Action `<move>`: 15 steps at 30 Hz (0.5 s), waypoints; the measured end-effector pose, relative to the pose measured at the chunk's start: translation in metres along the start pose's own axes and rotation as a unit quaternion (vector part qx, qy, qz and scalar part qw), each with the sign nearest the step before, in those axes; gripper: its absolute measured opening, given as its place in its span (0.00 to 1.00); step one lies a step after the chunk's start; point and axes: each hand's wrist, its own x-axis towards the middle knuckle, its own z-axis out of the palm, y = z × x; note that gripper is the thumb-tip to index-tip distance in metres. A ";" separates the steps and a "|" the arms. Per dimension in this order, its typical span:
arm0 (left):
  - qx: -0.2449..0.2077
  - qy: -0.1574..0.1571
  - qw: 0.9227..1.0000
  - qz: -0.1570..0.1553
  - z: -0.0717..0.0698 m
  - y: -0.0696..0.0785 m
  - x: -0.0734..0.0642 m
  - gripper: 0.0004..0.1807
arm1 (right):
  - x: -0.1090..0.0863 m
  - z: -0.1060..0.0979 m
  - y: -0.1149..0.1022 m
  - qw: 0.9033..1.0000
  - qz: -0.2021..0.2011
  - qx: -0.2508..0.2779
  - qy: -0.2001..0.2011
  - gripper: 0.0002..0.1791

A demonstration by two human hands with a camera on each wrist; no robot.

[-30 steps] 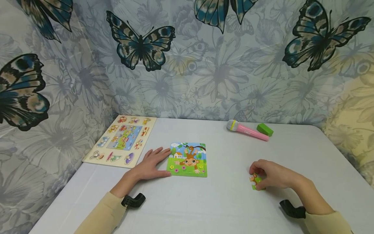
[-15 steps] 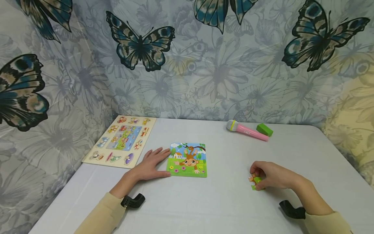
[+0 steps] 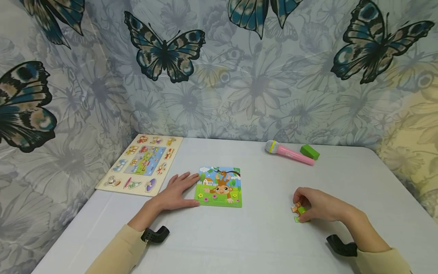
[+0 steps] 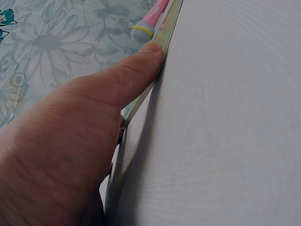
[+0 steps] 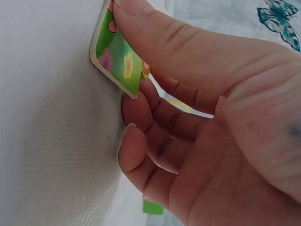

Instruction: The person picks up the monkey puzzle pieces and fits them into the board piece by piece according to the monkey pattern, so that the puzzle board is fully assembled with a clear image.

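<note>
My left hand (image 3: 176, 194) lies with spread, fairly straight fingers against the left edge of a square monkey jigsaw puzzle (image 3: 220, 190). Its thumb (image 4: 136, 70) touches the puzzle's edge in the left wrist view. Off to the right, my right hand (image 3: 321, 205) pinches a small puzzle piece (image 5: 117, 61) between thumb and fingers. Green with pink and yellow flowers, the piece is tilted, its lower edge at or close to the white tabletop. The thumb and fingers cover part of it.
A large cream picture board (image 3: 116, 188) lies at the back left of the white table (image 3: 260, 236). At the back right are a pink toy microphone (image 3: 291, 153) and a green block (image 3: 310, 152). Butterfly-patterned cloth (image 3: 256, 87) hangs behind.
The puzzle piece has turned very slightly in my right hand's fingers. My left hand and the monkey puzzle stay where they were.
</note>
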 end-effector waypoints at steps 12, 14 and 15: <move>-0.008 0.004 1.000 0.007 0.000 -0.001 -0.001 0.50 | 0.000 -0.002 0.000 1.000 0.001 0.016 -0.003 0.23; -0.007 0.004 1.000 0.008 0.000 -0.001 -0.001 0.50 | -0.001 -0.002 0.000 1.000 -0.003 0.017 -0.004 0.21; -0.006 0.005 1.000 0.008 0.000 -0.002 -0.001 0.49 | -0.001 -0.003 0.000 1.000 -0.006 0.017 -0.005 0.21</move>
